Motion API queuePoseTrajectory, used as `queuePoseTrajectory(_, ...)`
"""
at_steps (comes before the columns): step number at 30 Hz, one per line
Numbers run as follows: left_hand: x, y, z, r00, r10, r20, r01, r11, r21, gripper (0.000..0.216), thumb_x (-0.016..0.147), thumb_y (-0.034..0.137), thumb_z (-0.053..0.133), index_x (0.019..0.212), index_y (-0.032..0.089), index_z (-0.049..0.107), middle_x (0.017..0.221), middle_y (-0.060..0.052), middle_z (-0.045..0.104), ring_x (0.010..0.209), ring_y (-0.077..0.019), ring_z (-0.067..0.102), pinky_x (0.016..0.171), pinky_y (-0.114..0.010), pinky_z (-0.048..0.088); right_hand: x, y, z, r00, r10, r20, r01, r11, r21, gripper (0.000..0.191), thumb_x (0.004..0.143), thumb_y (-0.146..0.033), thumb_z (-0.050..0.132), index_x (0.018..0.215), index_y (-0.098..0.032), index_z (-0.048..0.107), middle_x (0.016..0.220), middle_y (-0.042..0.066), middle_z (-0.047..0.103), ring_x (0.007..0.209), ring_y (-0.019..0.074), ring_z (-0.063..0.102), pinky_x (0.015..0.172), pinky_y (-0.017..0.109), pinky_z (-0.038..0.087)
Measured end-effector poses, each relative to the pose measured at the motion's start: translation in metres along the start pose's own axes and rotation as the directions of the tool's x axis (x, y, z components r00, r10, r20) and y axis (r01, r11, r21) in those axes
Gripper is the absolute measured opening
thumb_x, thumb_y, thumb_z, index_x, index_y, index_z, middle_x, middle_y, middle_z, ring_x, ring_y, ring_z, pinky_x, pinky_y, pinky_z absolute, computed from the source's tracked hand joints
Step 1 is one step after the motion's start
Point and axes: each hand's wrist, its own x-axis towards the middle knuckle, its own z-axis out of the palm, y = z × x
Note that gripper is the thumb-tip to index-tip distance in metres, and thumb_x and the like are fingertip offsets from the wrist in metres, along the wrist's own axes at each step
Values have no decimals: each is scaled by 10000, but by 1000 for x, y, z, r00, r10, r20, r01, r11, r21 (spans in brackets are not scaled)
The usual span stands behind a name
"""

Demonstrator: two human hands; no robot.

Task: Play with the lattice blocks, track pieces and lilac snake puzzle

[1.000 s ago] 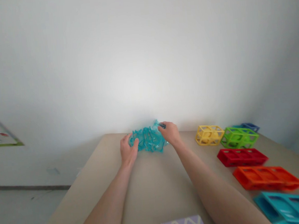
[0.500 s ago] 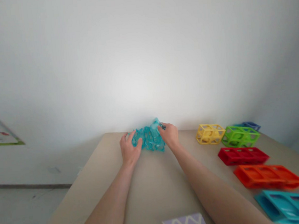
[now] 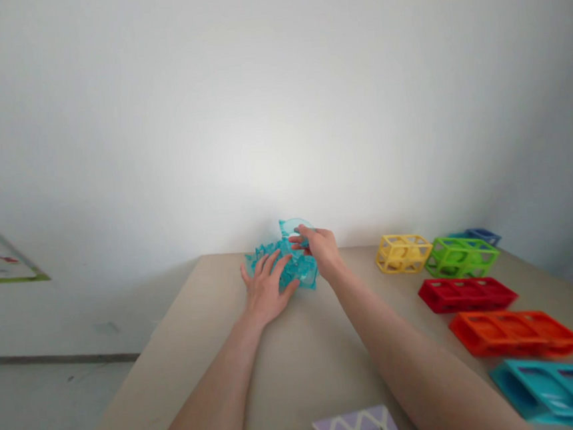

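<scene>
I use the yellow open-frame block on the table as my landmark. Rounded yellow forms show between its bars; I can't tell whether they are loose or built in. The green open-frame block, just to its right, shows similar rounded green shapes, and part of a blue block shows beyond that. In front and to the right of the yellow one, I have the hollow red block with three openings, then the hollow orange block, then the hollow turquoise block, its dark inside visible at one end and its other end cut off by the view.

Left of the yellow block, near the wall, lies the pile of see-through teal pieces, glossy, overlapping and jagged in outline. My left hand covers part of it, palm down, fingers spread wide. My right hand, between pile and yellow block, has its fingers bent narrow around a raised teal piece, thin, clear and curved along its top edge.
</scene>
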Motion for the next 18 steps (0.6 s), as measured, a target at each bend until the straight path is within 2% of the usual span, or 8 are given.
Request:
queuePoseTrajectory(2, 0, 1, 0, 1000, -2, -11, 2, 1000, 3, 509, 830, 428, 600, 1327, 360, 513, 1419, -85, 499, 1310, -360, 403, 1091, -670, 9, 2, 2, -6, 999, 28, -37, -31, 997, -69, 504, 953, -382, 289, 1053, -100, 695, 878, 124, 740, 781, 199, 686, 694, 262, 483)
queuePoseTrajectory(6, 0, 5, -2, 1000, -9, -19, 10, 999, 44, 491, 836, 422, 593, 1315, 336, 529, 1406, -94, 508, 1308, -348, 405, 1099, -655, 46, 1, 9, -16, 998, 35, -58, -49, 965, -259, 353, 867, -287, 473, 1067, -115, 707, 1102, 194, 682, 1069, 303, 598, 905, 360, 411)
queuePoseTrajectory(8, 0, 5, -3, 997, -21, -68, 25, 998, 56, 471, 841, 414, 584, 1302, 326, 540, 1403, -83, 508, 1311, -334, 403, 1104, -637, 102, -1, 11, -16, 1000, 26, -14, -30, 945, -326, 346, 834, -309, 533, 1075, -142, 716, 1144, 193, 665, 1126, 328, 558, 939, 394, 387)
queuePoseTrajectory(10, 1, 1, -3, 985, -60, -164, 67, 997, 35, 440, 851, 402, 562, 1277, 291, 563, 1378, -89, 521, 1294, -314, 423, 1106, -581, 197, -2, 12, -15, 999, 16, 28, -5, 929, -369, 374, 820, -391, 558, 1074, -174, 726, 1160, 180, 658, 1150, 351, 535, 939, 428, 384)
queuePoseTrajectory(12, 3, -7, -1, 949, -158, -274, 158, 987, -22, 411, 864, 393, 530, 1240, 241, 594, 1316, -117, 551, 1252, -299, 464, 1087, -514, 289, -1, 12, -15, 998, 15, 53, 7, 918, -395, 430, 816, -480, 550, 1078, -188, 727, 1171, 176, 651, 1154, 365, 529, 927, 448, 389)
queuePoseTrajectory(14, 4, -17, 1, 897, -296, -328, 271, 955, -121, 399, 879, 392, 492, 1207, 199, 613, 1238, -143, 577, 1207, -290, 499, 1062, -474, 347, 0, 14, -15, 997, 22, 71, 9, 914, -406, 470, 830, -529, 517, 1077, -188, 726, 1160, 172, 659, 1132, 354, 550, 906, 435, 404)
queuePoseTrajectory(16, 6, -24, 4, 858, -416, -301, 358, 905, -230, 404, 891, 394, 463, 1192, 174, 618, 1191, -153, 583, 1194, -286, 509, 1056, -459, 368, 1, 17, -16, 995, 23, 95, 17, 916, -402, 466, 851, -523, 492, 1069, -185, 726, 1119, 153, 684, 1086, 318, 590, 880, 389, 424)
queuePoseTrajectory(18, 6, -28, 5, 847, -471, -246, 390, 865, -317, 403, 891, 394, 462, 1188, 169, 615, 1193, -150, 568, 1210, -279, 500, 1067, -448, 364, 3, 20, -16, 992, 12, 122, 37, 921, -389, 433, 869, -489, 487, 1048, -180, 732, 1070, 129, 709, 1036, 278, 623, 857, 335, 435)
